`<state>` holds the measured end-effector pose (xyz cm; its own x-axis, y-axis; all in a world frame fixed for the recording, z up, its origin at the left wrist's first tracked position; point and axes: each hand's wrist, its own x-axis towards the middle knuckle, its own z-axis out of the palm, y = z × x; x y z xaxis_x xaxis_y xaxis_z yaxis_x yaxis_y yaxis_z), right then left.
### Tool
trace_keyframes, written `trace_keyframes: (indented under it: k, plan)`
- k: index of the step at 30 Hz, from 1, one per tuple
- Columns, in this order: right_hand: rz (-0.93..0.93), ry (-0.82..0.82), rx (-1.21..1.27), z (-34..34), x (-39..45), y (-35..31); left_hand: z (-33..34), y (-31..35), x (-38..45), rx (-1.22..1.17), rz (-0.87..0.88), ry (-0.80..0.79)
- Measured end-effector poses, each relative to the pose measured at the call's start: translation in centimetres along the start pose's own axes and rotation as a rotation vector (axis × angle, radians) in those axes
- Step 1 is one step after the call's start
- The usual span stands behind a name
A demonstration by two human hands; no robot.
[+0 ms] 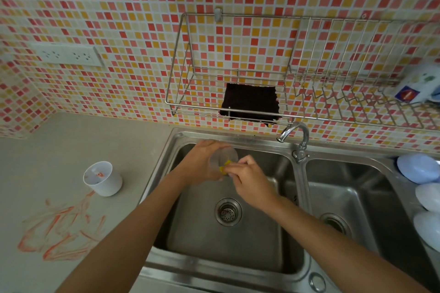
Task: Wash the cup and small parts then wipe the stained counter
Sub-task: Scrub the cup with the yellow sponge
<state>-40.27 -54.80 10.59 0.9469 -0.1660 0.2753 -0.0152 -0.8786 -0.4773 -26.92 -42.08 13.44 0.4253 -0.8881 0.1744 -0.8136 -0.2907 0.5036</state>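
Observation:
Over the left sink basin (181,240) my left hand (200,162) grips a clear, see-through cup or part (226,156), tilted on its side. My right hand (250,178) pinches a small yellow piece, perhaps a sponge (223,167), against the clear item's rim. A white cup (103,179) with orange smears inside stands on the grey counter (71,140), left of the sink. An orange stain (62,233) is streaked across the counter in front of that cup.
The faucet (294,134) points toward the left basin, with no water visible. A dark cloth (250,102) lies in the wall-mounted wire rack (309,93). The right basin (357,197) is beside pale blue and white rounded objects (419,167). A wall socket (69,54) is at the left.

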Motion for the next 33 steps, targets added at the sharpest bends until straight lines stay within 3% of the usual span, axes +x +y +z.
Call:
trace_keyframes:
  k: [3, 6, 8, 10, 14, 16, 19, 26, 29, 33]
  plan:
    - [0.011, -0.057, 0.074, -0.5, -0.1, -0.3, -0.1, 0.1, -0.1, 0.038, -0.002, -0.019]
    - [-0.246, -0.061, -0.267, -1.7, 0.8, 1.2, 0.2, 0.4, 0.0, 0.05, -0.015, -0.06]
    - [-0.273, -0.035, -0.411, -2.0, 1.3, 1.8, 0.3, 0.5, 0.2, 0.059, -0.022, -0.067]
    - [-0.211, -0.021, -0.333, -1.2, 1.0, 1.2, 0.2, 0.4, 0.3, 0.075, -0.016, -0.089]
    - [-0.006, -0.195, 0.007, 0.3, -0.6, 0.4, 0.7, 0.2, -0.7, 0.107, -0.004, -0.158]
    - [-0.102, -0.204, -0.083, -0.5, -0.3, 1.0, 0.8, 0.2, -0.9, 0.072, -0.022, -0.149]
    - [-0.222, -0.092, -0.31, -1.7, 0.7, 1.8, 0.3, 0.3, -0.4, -0.002, -0.061, -0.124]
    - [-0.347, -0.158, -0.34, -0.8, -0.1, 1.6, 0.3, -1.3, -1.2, -0.177, -0.208, -0.227]
    - [-0.363, -0.099, -0.352, -0.3, -0.4, 1.8, 0.7, -0.8, -1.5, -0.245, -0.247, -0.215]
    - [-0.359, -0.055, -0.347, -0.5, -1.0, 1.3, 1.5, -0.2, -1.6, -0.153, -0.181, -0.152]
